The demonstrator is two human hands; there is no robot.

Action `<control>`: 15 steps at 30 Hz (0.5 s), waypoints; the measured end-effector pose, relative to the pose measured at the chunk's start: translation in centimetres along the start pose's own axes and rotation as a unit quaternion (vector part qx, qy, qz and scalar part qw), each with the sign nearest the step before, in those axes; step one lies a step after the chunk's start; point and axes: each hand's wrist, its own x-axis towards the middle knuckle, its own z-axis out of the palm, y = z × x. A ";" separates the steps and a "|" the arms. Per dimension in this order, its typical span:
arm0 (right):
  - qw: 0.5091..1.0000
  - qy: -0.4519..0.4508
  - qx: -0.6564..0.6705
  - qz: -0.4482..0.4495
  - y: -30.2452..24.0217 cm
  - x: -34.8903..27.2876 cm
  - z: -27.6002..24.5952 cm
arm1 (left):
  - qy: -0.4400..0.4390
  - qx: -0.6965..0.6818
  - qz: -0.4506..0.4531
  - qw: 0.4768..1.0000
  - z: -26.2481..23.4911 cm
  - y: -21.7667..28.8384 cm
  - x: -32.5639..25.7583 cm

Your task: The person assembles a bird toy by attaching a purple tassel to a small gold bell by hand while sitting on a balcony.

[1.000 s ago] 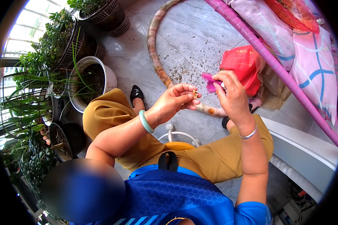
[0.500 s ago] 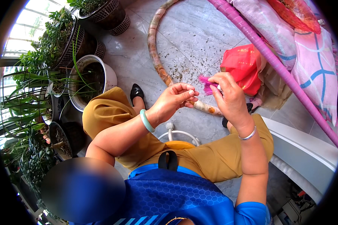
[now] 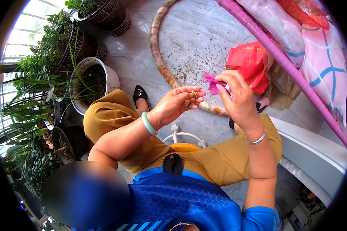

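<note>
While the left hand [image 3: 177,106] is lying palm up, loosely cupped around small brownish bits [image 3: 191,98], the right hand [image 3: 239,100] is closing its grip on a pink tufted thing [image 3: 212,82] just beside them, above the grey floor [image 3: 196,34] and hoop [image 3: 162,65].

Potted plants [image 3: 46,57] crowd the left edge by a window, incl. a white ceramic pot [image 3: 106,79]. A mottled hoop [image 3: 160,61] lies on the grey marble floor [image 3: 204,34], w/ debris scattered inside. Red plastic bag [image 3: 250,63] sits beside a pink rail [image 3: 281,57]; floral bedding [image 3: 324,57] beyond.
</note>
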 end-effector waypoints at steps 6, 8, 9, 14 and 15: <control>1.000 -0.006 0.015 0.007 -0.1 -0.1 0.3 | 0.002 -0.005 0.001 1.000 0.1 0.0 0.0; 1.000 -0.002 0.019 0.004 0.0 -0.2 0.3 | 0.006 -0.006 0.001 1.000 0.1 0.0 -0.1; 0.999 -0.006 0.027 0.016 0.0 -0.2 0.3 | 0.005 -0.011 0.007 1.000 0.0 -0.1 -0.1; 0.999 -0.010 0.034 0.020 -0.2 -0.1 0.2 | -0.008 -0.011 0.021 1.000 -0.6 -0.3 0.0; 0.999 -0.010 0.035 0.021 -0.3 0.0 0.3 | 0.001 0.001 0.027 1.000 -0.6 -0.3 0.0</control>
